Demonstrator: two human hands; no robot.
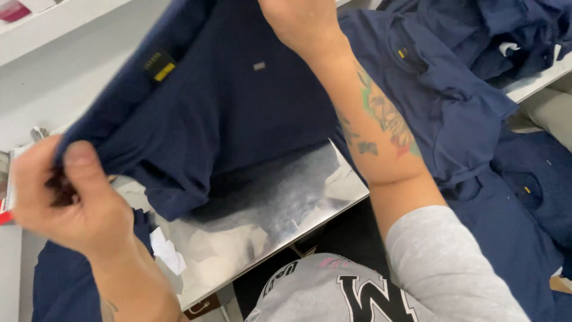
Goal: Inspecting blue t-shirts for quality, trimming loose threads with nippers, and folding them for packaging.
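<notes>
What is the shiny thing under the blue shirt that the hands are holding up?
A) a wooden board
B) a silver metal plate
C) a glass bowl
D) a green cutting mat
B: below the navy shirt, held by the left hand and the right hand, lies a flat shiny silver metal plate that mirrors the cloth above it.

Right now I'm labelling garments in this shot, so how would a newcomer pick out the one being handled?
Start at the shiny metal plate in the middle. Stretched above it hangs a navy shirt, pinched by the left hand at one edge and the right hand at the top. Unlike the navy garments heaped to the right, it is lifted, spread out, with a small yellow-and-black tag.
</notes>
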